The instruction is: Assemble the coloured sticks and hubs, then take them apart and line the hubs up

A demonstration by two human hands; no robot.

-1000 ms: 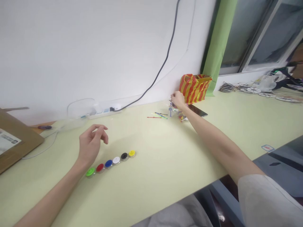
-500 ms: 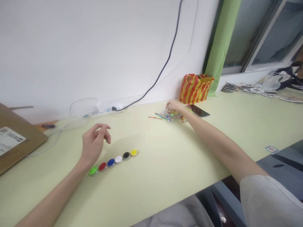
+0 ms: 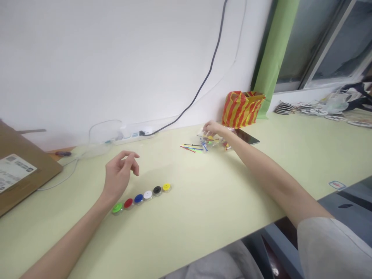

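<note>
My left hand (image 3: pixel 120 170) hovers over the table with loosely curled fingers, apart and holding nothing. Just below it runs a slanting row of small round pieces with clear bases: the green (image 3: pixel 117 208), red (image 3: pixel 128 203), blue (image 3: pixel 138 198), white (image 3: pixel 148 194), black (image 3: pixel 157 190) and yellow (image 3: pixel 166 187) ones. Farther off, my right hand (image 3: pixel 213 128) reaches down with bent fingers closed at a clear plastic bag (image 3: pixel 213 142) of small coloured parts; the fingertips are partly hidden. Left of the bag lie several thin arrow-like pointers (image 3: pixel 192 148), red, blue, black and green-yellow.
A red-and-yellow striped bag (image 3: pixel 242 110) stands by the wall, with a dark phone or tablet (image 3: pixel 247 136) before it. A power strip (image 3: pixel 133 134) with a black cable lies along the wall. At left leans a cardboard box (image 3: pixel 26 170). Striped discs (image 3: pixel 285 107) lie far right.
The thin pointers beside the bag now lie closer together, a black one showing clearly among them. My right hand has shifted slightly at the bag. My left hand keeps its pose.
</note>
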